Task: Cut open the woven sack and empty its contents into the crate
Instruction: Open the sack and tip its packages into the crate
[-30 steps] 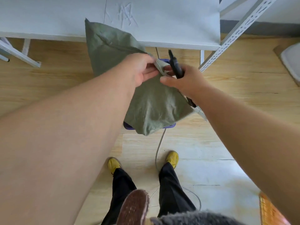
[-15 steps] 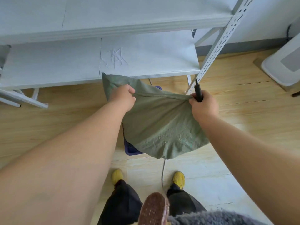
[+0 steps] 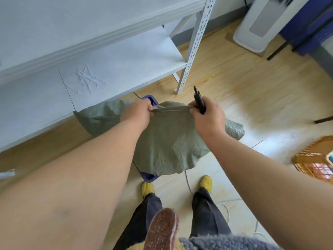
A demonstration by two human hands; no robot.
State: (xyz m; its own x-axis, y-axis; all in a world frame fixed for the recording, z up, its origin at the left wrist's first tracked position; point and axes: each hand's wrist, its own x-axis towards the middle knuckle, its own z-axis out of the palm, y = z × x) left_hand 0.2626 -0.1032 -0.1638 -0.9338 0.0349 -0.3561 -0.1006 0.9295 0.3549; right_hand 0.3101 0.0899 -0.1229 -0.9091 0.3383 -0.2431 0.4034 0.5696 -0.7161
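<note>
Since half a second ago both hands have drawn closer together along the top edge of the olive-green woven sack (image 3: 167, 141), and the view has swung so that the white metal shelf (image 3: 126, 56) now slants across the upper left. A second ago the hands met almost fingertip to fingertip at one corner; now they are spread a little apart, with a taut strip of the sack's hem stretched between them.

The left hand (image 3: 137, 112) is clenched around the hem, knuckles up. The right hand (image 3: 209, 116) grips the other end of that hem and, in the same fist, a slim black cutter (image 3: 199, 101) whose tip points up and away from the person. The sack hangs below and beyond both hands, its body draped down toward the floor, one corner trailing left under the shelf edge and another bunched out to the right past the right wrist.

Under the sack sits the blue plastic crate (image 3: 150, 98); only its far rim above the left hand and a near corner below the sack show. A woven orange basket (image 3: 313, 159) stands on the wooden floor at far right, well apart from the sack.
</note>
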